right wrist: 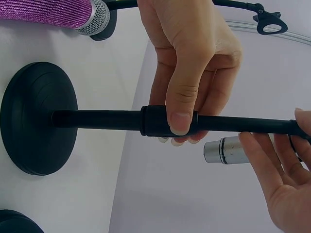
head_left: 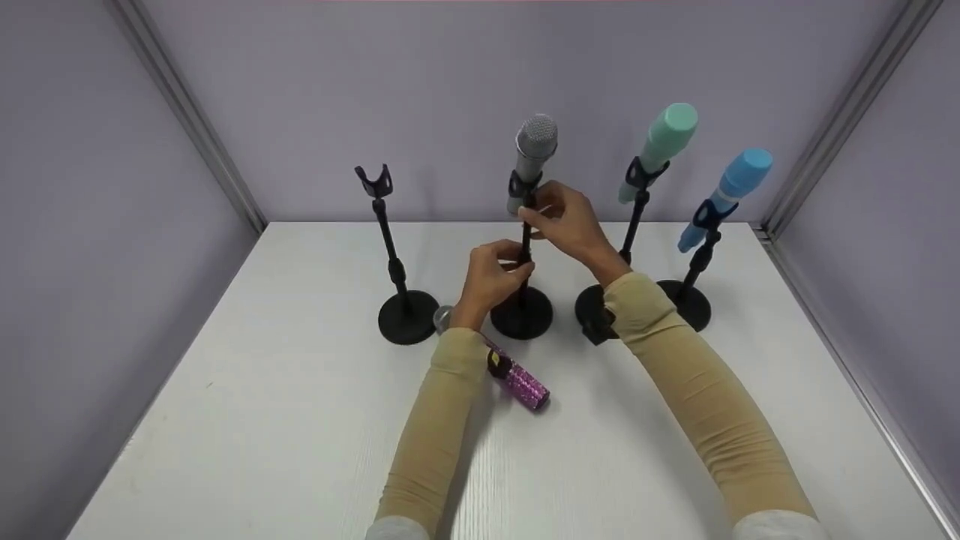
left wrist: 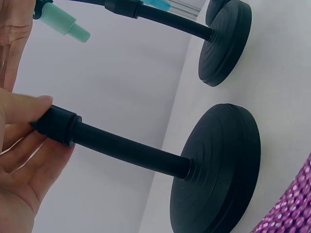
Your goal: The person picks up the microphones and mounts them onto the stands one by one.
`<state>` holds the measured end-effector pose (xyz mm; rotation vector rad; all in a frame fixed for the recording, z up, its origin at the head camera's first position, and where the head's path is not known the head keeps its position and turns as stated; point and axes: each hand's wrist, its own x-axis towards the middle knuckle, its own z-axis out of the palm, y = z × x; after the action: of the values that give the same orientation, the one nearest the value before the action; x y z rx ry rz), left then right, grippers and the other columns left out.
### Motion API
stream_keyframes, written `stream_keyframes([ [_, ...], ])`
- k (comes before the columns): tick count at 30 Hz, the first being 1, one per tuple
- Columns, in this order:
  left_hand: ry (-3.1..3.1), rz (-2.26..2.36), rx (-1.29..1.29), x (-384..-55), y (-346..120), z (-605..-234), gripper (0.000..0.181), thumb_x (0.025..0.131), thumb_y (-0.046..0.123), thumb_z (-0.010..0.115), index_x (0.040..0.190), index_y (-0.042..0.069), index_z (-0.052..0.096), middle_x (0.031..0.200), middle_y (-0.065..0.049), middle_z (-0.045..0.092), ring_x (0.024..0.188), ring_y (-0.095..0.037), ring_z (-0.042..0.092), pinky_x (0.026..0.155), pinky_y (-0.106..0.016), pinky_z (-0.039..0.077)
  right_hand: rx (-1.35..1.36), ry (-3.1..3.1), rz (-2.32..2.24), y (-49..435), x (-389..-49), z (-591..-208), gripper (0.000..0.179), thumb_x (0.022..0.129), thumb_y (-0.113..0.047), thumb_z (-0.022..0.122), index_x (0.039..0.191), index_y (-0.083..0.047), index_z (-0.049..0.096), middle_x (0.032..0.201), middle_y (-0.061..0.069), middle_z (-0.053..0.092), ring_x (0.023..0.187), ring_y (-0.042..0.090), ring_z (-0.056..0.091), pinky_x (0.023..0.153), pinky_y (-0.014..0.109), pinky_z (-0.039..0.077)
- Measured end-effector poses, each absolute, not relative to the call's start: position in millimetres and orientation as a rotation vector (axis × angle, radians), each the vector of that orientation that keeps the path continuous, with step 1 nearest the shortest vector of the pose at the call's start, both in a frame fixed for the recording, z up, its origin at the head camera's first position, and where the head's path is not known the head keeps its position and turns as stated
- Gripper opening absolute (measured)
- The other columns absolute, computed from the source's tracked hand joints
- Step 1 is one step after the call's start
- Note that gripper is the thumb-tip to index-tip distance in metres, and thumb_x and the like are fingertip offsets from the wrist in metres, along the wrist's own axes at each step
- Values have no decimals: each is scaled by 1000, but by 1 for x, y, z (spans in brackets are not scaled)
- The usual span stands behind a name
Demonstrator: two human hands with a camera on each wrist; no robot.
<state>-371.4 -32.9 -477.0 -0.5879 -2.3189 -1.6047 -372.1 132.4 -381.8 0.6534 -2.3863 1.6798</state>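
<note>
A silver microphone [head_left: 535, 142] sits tilted in the clip of a black microphone stand [head_left: 523, 311]. My left hand [head_left: 493, 279] grips the collar midway up this stand, thumb on one side and fingers on the other, as the left wrist view shows closely. Higher on the same pole, just under the clip, my right hand [head_left: 568, 219] pinches the upper rod with thumb and fingers. The silver microphone's lower end [right wrist: 226, 151] shows behind the rod in the right wrist view. Beneath my left forearm lies a glittery purple microphone [head_left: 525, 385], partly hidden by the sleeve.
On the left stands a black microphone stand [head_left: 406, 315] with a bare clip. To the right, one stand holds a green microphone [head_left: 667, 135] and another a blue microphone [head_left: 739, 182]. Walls enclose the white table [head_left: 300, 435] at the back and sides.
</note>
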Motion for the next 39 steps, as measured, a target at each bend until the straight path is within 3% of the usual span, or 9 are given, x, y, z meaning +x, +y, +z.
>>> stream_keyframes([
  [3,-2309,-1569,-592,-372,-33,-477,27,84,14,84,108,3,75,101,-11,77,96,-21,74,87,-35,63,663,-2374,1679,133,-373,-382,31,97,-21,72,115,2,62,111,19,69,100,34,72,84,45,63],
  [9,-2287,-1523,-561,-373,-32,-477,24,82,15,87,99,3,75,94,-12,77,89,-20,74,81,-27,62,663,-2378,1679,133,-372,-381,30,97,-21,72,114,2,62,110,18,69,101,34,72,79,32,64],
  [11,-2287,-1531,-550,-372,-31,-477,22,83,13,86,97,2,75,92,-12,77,88,-20,74,80,-24,62,659,-2381,1678,132,-373,-381,31,97,-20,72,115,3,61,110,19,69,101,35,72,80,33,64],
  [15,-2294,-1547,-535,-371,-31,-475,21,83,10,85,100,0,76,94,-13,78,89,-21,75,81,-25,62,646,-2392,1674,131,-372,-381,31,98,-17,71,118,5,60,113,21,68,104,39,71,80,33,64],
  [21,-2305,-1547,-543,-368,-30,-475,20,86,9,82,104,1,78,97,-13,78,91,-21,76,82,-25,61,636,-2421,1666,127,-359,-369,29,99,-10,67,119,10,58,116,28,66,107,46,69,77,24,62],
  [25,-2300,-1546,-559,-368,-30,-475,21,86,7,81,105,-1,77,97,-14,78,92,-22,76,82,-26,62,638,-2423,1658,124,-348,-361,27,99,-9,66,117,10,58,115,27,66,107,46,69,79,26,62],
  [31,-2304,-1513,-576,-369,-32,-476,26,83,13,85,103,1,75,98,-12,77,91,-22,75,80,-24,61,641,-2391,1664,129,-366,-377,29,99,-15,69,116,7,60,112,22,67,103,39,71,77,26,63],
  [39,-2322,-1432,-535,-368,-33,-472,24,80,15,89,95,2,76,90,-12,78,83,-21,76,75,-26,62,647,-2379,1673,132,-371,-381,31,97,-19,72,115,4,61,111,19,68,100,35,72,81,40,64],
])
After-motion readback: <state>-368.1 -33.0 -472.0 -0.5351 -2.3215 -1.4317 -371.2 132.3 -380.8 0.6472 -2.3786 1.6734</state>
